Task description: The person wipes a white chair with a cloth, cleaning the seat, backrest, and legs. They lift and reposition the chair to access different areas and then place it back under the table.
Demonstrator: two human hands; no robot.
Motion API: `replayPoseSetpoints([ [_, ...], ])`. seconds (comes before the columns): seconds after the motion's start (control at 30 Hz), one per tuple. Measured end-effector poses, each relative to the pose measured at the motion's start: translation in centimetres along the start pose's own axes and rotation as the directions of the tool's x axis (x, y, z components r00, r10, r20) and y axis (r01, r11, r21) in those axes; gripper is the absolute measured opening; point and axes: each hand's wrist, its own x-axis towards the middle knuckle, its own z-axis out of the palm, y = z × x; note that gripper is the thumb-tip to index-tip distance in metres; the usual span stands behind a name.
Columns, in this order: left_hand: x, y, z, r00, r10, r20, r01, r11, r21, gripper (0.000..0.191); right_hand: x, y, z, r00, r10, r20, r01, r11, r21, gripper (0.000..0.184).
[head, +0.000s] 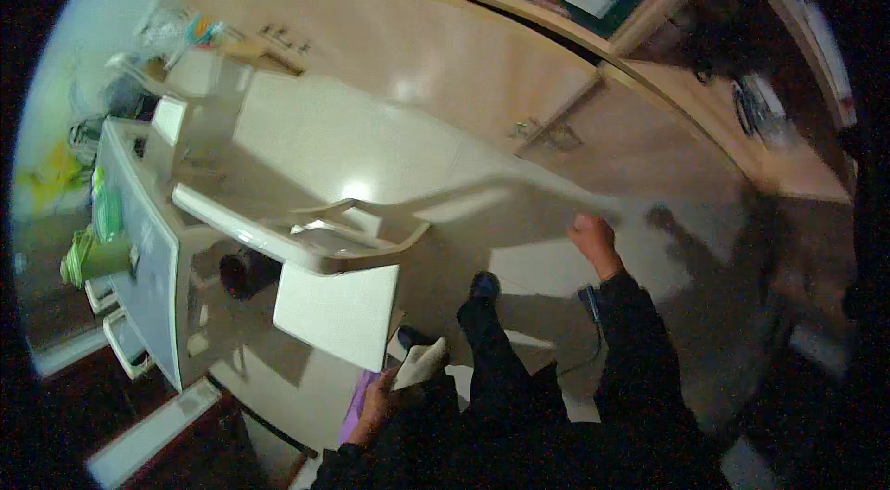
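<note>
My left hand (379,398) is low in the picture, gripping a pale cream item (421,363) that looks like a folded cloth or pad. Against the outer side of that hand is a purple sheet or bag (355,408); whether the fingers hold it too is unclear. My right hand (595,240) is stretched out ahead over the floor, its fingers curled into a loose fist with nothing visible in it. A dark cable with a blocky end (589,302) hangs or lies beside the right sleeve.
A white chair (337,313) is ahead to the left. Beyond it is a table with a blue-grey top (149,267), carrying a green container (104,260). Wooden cabinet doors (417,52) span the far side. A dark round object (240,274) is behind the chair seat.
</note>
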Motion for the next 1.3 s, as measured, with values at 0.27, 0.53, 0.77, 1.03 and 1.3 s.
replayPoseSetpoints([
  [0.27,-3.4,1.2,-2.8,0.995,-0.047,-0.086,0.04,0.995,-0.092,0.047,-2.3,-13.9,2.8,0.903,-0.311,0.295,0.268,0.947,0.18,0.016],
  [0.53,-8.7,4.1,-8.5,0.987,-0.064,-0.149,0.029,0.974,-0.225,0.047,-4.1,-40.3,-5.1,0.764,-0.537,0.356,0.278,0.773,0.57,0.037],
  [0.77,-8.7,0.0,-12.5,0.907,-0.01,-0.421,-0.087,0.973,-0.212,0.048,-3.1,-49.3,-4.2,0.603,-0.685,0.408,0.521,0.726,0.448,0.044],
  [1.03,-6.9,-0.4,-15.1,0.887,-0.016,-0.462,-0.22,0.864,-0.452,0.053,-5.2,-52.6,-5.6,0.655,-0.446,0.611,0.201,0.881,0.428,0.042],
  [1.3,-3.9,6.2,-15.4,0.9,-0.198,-0.387,-0.096,0.778,-0.621,0.051,-3.5,-52.5,-5.2,0.412,-0.462,0.786,-0.023,0.856,0.516,0.043],
])
